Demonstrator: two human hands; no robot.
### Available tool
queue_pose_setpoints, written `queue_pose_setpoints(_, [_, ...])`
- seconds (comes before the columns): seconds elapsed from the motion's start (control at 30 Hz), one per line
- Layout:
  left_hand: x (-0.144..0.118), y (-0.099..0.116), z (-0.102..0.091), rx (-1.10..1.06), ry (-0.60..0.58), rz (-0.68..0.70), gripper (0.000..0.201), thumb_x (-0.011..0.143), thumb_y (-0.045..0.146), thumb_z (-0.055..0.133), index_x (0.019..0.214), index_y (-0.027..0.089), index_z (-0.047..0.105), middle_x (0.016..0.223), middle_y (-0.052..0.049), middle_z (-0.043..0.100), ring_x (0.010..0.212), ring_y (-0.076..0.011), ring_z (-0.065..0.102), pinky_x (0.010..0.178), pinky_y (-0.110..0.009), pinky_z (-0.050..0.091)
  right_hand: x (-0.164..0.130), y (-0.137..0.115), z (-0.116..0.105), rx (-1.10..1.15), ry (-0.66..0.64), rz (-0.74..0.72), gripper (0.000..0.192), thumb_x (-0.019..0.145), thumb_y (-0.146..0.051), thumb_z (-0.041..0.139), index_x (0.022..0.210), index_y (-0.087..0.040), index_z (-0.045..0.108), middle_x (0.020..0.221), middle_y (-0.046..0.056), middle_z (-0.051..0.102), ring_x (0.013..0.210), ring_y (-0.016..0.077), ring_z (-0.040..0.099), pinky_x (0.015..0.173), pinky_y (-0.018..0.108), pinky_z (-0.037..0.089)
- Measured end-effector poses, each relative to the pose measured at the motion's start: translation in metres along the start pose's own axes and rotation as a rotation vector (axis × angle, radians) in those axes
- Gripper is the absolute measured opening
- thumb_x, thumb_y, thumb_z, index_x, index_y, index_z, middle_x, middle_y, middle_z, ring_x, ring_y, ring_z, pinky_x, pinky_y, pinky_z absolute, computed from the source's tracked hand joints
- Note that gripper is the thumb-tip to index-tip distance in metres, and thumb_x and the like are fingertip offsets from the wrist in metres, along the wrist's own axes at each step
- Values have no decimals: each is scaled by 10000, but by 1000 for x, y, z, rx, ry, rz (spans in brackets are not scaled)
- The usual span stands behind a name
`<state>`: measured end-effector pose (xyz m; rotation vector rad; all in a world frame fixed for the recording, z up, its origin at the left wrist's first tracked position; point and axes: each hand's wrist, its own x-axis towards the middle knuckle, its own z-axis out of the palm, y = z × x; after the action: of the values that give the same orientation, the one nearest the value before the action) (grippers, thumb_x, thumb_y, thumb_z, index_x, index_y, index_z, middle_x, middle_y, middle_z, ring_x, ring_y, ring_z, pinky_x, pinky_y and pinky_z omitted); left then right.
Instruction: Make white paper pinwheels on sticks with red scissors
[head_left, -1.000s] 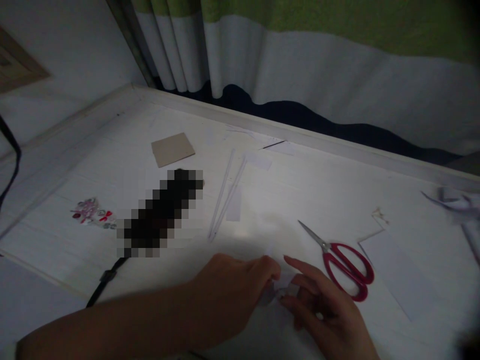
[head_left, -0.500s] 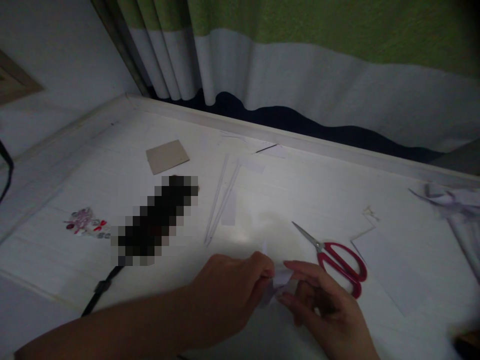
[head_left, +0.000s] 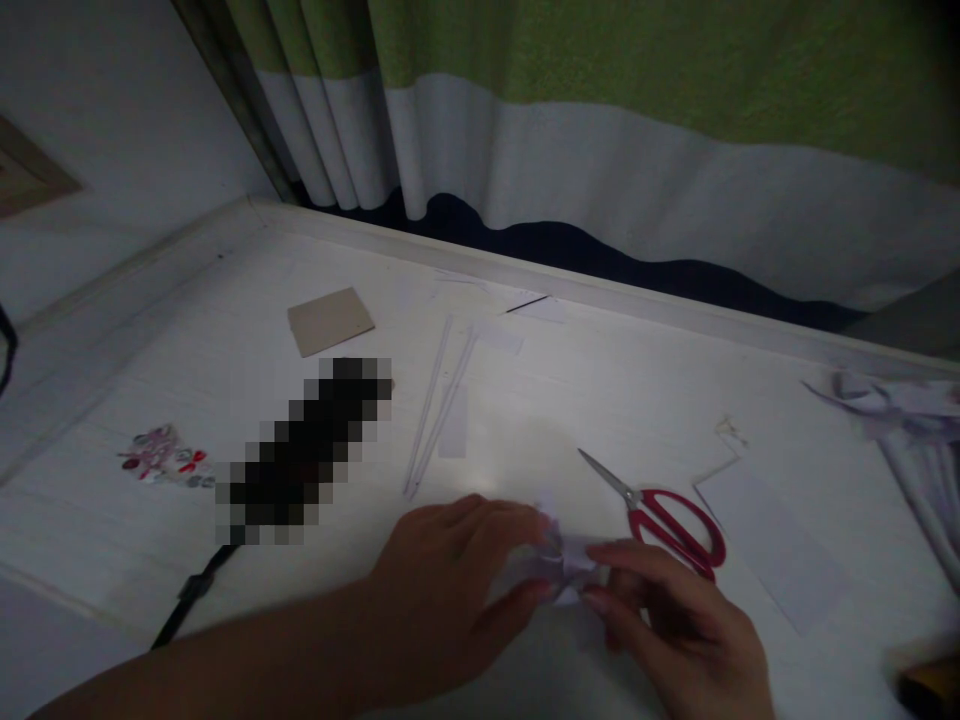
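Observation:
A pale lilac piece of ribbon (head_left: 576, 562), gathered in folds at its middle, is held between my hands just above the table. My left hand (head_left: 469, 575) reaches in from the left, with thumb and fingers closed on its left end. On its right end, the thumb and forefinger of my right hand (head_left: 679, 620) pinch it. Part of the ribbon is hidden by my fingers. Beside my right hand lie scissors with red handles (head_left: 686, 525), their blades pointing up and left.
A white sheet (head_left: 776, 550) lies right of the scissors. Thin clear sticks (head_left: 442, 410), a beige card (head_left: 330, 320) and small trinkets (head_left: 165, 455) are on the white table. At the far right is a lilac ribbon bundle (head_left: 892, 400). A blurred dark object (head_left: 307, 450) has a black strap.
My left hand has turned and loosened from a fist, so more of the gathered ribbon shows. Both hands have shifted slightly; my right hand still pinches its end. The view has tilted a little.

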<state>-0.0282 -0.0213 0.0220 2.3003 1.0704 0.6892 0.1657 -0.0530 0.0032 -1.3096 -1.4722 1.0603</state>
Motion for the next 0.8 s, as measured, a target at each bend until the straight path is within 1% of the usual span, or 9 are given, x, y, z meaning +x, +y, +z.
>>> queue_pose_setpoints(0.07, [-1, -1, -1, -64, 94, -65, 489, 726, 361, 586, 1117, 227, 325, 1152, -94, 508, 1008, -218, 506, 820, -358, 412, 1, -2, -4, 6, 23, -44, 274, 679, -117, 634, 885, -295, 611, 563, -58, 559, 431, 79, 515, 407, 142, 437])
queue_pose_setpoints(0.1, [-1, 0, -2, -118, 79, -146, 645, 667, 431, 627, 1174, 231, 282, 1221, -117, 446, 1057, -247, 468, 841, -390, 404, 1, -3, -6, 9, 24, -76, 285, 674, -107, 637, 888, -293, 610, 578, -55, 564, 448, 80, 523, 416, 138, 444])
queue_pose_setpoints(0.17, [1, 1, -3, -256, -47, -343, 915, 528, 545, 678, 1257, 237, 217, 1273, -130, 392, 1085, -290, 438, 850, -434, 400, 1, -3, -7, 15, 5, -134, 305, 664, -95, 646, 896, -288, 607, 598, -51, 576, 478, 85, 535, 427, 135, 453])
queue_pose_setpoints(0.2, [3, 2, -4, -333, -134, -411, 971, 486, 565, 688, 1272, 239, 222, 1265, -119, 410, 1077, -294, 447, 847, -436, 405, 0, -2, -6, 20, -1, -157, 310, 663, -95, 650, 902, -288, 605, 601, -50, 580, 482, 85, 535, 427, 135, 454])
queue_pose_setpoints(0.27, [8, 4, -7, -470, -284, -444, 890, 502, 534, 697, 1249, 239, 312, 1187, -78, 502, 1029, -266, 493, 836, -396, 423, 0, 1, -4, 34, -2, -191, 309, 673, -107, 650, 921, -284, 598, 605, -49, 584, 479, 87, 532, 417, 140, 455])
queue_pose_setpoints(0.33, [12, 6, -10, -534, -354, -422, 724, 582, 459, 686, 1202, 218, 401, 1115, -54, 561, 991, -230, 524, 838, -352, 425, 1, 4, -2, 29, -7, -236, 304, 691, -116, 639, 949, -271, 589, 630, -36, 596, 497, 97, 544, 409, 150, 459])
queue_pose_setpoints(0.53, [11, 5, -9, -589, -278, -446, 503, 684, 300, 646, 1146, 194, 481, 1077, -45, 593, 985, -188, 536, 892, -328, 390, 5, 5, -6, -152, -95, -444, 370, 708, -81, 619, 1032, -248, 552, 641, -18, 614, 487, 119, 555, 401, 189, 466])
queue_pose_setpoints(0.67, [6, 0, 0, -871, -209, -492, 472, 674, 263, 661, 1114, 193, 507, 1048, -47, 608, 959, -172, 560, 860, -321, 425, 3, 3, -8, -220, -142, -435, 298, 743, -117, 588, 1013, -242, 575, 631, -1, 597, 480, 123, 547, 393, 206, 455])
queue_pose_setpoints(0.8, [8, -4, 6, -1115, -215, -565, 350, 697, 202, 636, 1040, 173, 567, 991, -49, 633, 900, -171, 587, 795, -319, 463, -2, 8, -3, -232, -71, -418, 270, 792, -178, 541, 1044, -270, 572, 638, 9, 578, 504, 128, 549, 395, 216, 438])
